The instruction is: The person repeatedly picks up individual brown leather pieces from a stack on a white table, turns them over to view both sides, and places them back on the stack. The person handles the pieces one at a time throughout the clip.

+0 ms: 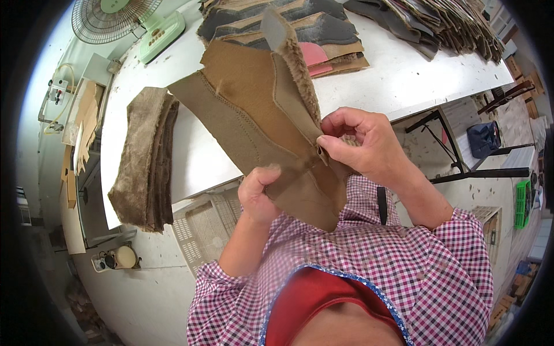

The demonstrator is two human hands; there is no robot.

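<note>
Tan suede boot-upper piece (254, 115) with fleece-lined flap held above the near edge of the white table (398, 75); left hand (258, 193) pinches its lower edge, right hand (360, 141) pinches the right seam; fleece strip stack (141, 158) lies well left; bare tabletop between.

I note a white table (381, 86). At its far left corner a green fan (124, 23) lies tipped. A stack of furry brown strips (143, 161) overhangs its left near edge. Stacked cut pieces (288, 32) sit at its far side, with a slotted crate (205, 225) below.
</note>
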